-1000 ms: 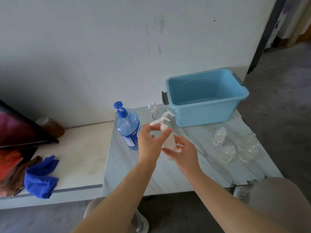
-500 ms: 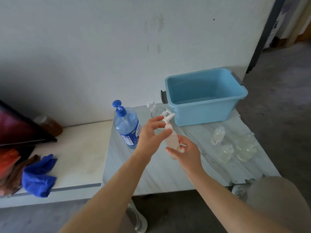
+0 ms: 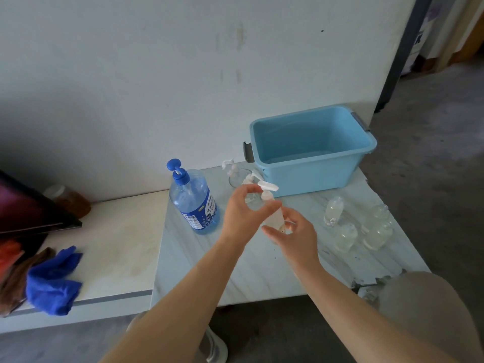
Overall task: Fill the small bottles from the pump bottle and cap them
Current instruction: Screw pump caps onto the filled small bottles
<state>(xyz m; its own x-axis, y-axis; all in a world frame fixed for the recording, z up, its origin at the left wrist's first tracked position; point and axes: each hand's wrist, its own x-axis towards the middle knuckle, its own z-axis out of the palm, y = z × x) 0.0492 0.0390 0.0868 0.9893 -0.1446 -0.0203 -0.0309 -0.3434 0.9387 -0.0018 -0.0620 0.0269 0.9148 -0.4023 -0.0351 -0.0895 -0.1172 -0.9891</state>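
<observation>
A small clear bottle [image 3: 274, 218] with a white pump cap [image 3: 267, 186] is held upright above the table's middle. My right hand [image 3: 293, 237] grips its lower body from below. My left hand [image 3: 242, 212] pinches the neck just under the cap with thumb and forefinger. The big blue pump bottle [image 3: 193, 199] stands on the table to the left. Several small clear bottles [image 3: 345, 238] without caps stand at the right. Two more white pump caps [image 3: 228, 165] sit in a glass [image 3: 237, 179] behind my hands.
A light blue tub [image 3: 313, 150] stands at the back right against the wall. A blue cloth [image 3: 53, 280] lies at the left on a white shelf, beside a dark panel [image 3: 31, 208] and an amber jar [image 3: 69, 200]. The table's near right corner [image 3: 377, 280] is chipped.
The pump cap's nozzle has swung from pointing left to pointing right as my left hand turned it. The bottle has stayed in my right hand in about the same place.
</observation>
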